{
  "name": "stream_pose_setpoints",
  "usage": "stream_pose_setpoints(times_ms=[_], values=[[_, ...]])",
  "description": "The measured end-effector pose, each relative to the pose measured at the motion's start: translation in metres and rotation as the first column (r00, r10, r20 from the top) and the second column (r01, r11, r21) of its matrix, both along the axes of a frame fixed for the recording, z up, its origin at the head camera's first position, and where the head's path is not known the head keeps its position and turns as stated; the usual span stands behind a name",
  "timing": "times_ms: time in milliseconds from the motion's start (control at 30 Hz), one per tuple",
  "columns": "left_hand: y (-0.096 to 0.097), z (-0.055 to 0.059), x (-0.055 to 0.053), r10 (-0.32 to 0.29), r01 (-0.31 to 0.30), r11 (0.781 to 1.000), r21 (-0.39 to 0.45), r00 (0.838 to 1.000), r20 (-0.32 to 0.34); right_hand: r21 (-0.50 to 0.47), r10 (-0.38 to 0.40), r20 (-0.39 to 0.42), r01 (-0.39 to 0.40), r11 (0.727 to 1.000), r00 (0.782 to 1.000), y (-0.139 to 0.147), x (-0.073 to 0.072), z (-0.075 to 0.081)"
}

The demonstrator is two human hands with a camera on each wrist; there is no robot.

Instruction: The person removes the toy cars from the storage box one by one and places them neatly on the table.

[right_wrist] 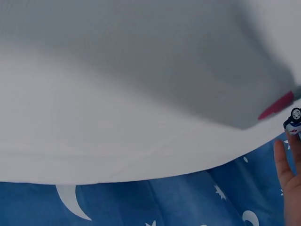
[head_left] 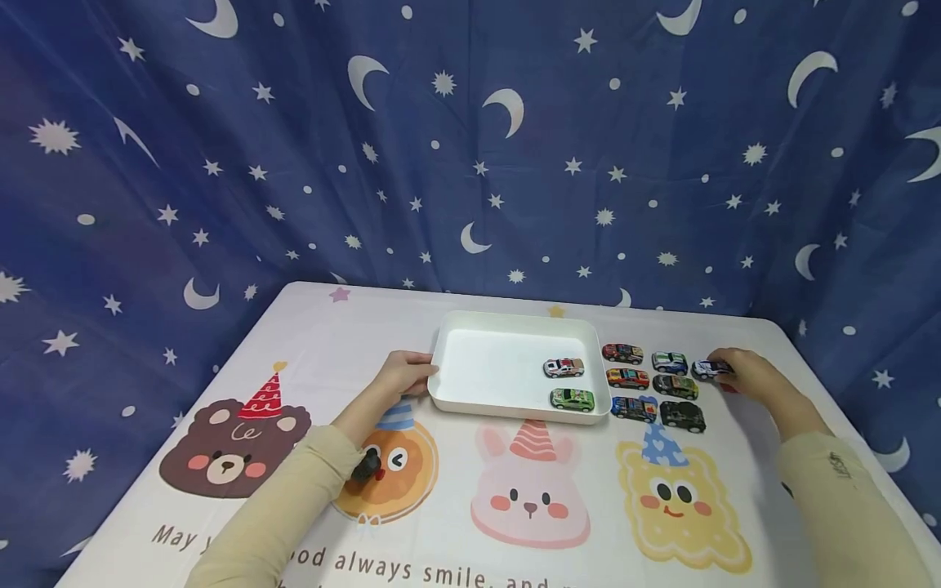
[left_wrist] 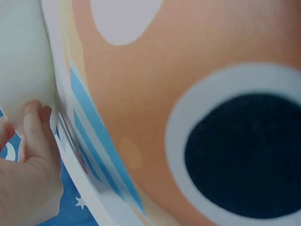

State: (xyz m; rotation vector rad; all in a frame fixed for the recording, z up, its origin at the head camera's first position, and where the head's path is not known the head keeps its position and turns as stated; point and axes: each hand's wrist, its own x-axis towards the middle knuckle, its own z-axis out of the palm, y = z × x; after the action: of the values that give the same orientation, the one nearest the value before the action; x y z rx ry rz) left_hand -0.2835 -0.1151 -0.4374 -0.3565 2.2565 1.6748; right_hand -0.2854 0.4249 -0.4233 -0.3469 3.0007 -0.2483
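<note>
My left hand (head_left: 400, 376) holds a shallow white tray (head_left: 485, 367) by its left rim; the left wrist view shows the fingers against the tray wall (left_wrist: 23, 56). Inside the tray, toward its right end, are a white-and-red toy car (head_left: 564, 368) and a green toy car (head_left: 572, 399). At the far right, my right hand (head_left: 750, 376) pinches a white-and-dark toy car (head_left: 708, 370), just right of a group of toy cars. Only the fingers and part of this car (right_wrist: 294, 123) show at the edge of the right wrist view.
Several toy cars stand in two columns beside the tray, among them a red one (head_left: 622, 354), a blue-white one (head_left: 670, 363) and a black one (head_left: 682, 416). The white cartoon tablecloth (head_left: 456, 506) covers the table, and a blue star-patterned curtain (head_left: 441, 196) hangs behind.
</note>
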Motion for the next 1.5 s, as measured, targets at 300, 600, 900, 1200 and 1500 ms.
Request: stream_pose_setpoints(times_ms=[300, 600, 900, 1200, 1500], values=[[0.002, 0.000, 0.000, 0.009, -0.009, 1.000, 0.009, 1.000, -0.013, 0.043, -0.011, 0.012, 0.010, 0.999, 1.000, 0.004, -0.004, -0.009], [0.000, 0.002, -0.001, 0.005, -0.005, 1.000, -0.003, 1.000, 0.004, -0.038, -0.003, 0.001, 0.003, 0.999, 1.000, 0.001, 0.001, -0.014], [-0.002, 0.006, 0.001, 0.008, -0.008, 1.000, 0.011, 1.000, 0.026, -0.043, -0.020, -0.011, 0.019, 0.999, 1.000, 0.000, 0.004, -0.011], [0.001, 0.004, -0.002, -0.014, 0.014, 1.000, -0.001, 1.000, 0.020, -0.067, -0.053, -0.002, 0.053, 0.996, 0.999, 0.003, 0.013, 0.002], [-0.001, -0.002, -0.004, 0.002, -0.003, 1.000, 0.003, 1.000, 0.023, -0.159, -0.113, -0.076, 0.100, 0.982, 0.991, -0.013, 0.015, 0.006]])
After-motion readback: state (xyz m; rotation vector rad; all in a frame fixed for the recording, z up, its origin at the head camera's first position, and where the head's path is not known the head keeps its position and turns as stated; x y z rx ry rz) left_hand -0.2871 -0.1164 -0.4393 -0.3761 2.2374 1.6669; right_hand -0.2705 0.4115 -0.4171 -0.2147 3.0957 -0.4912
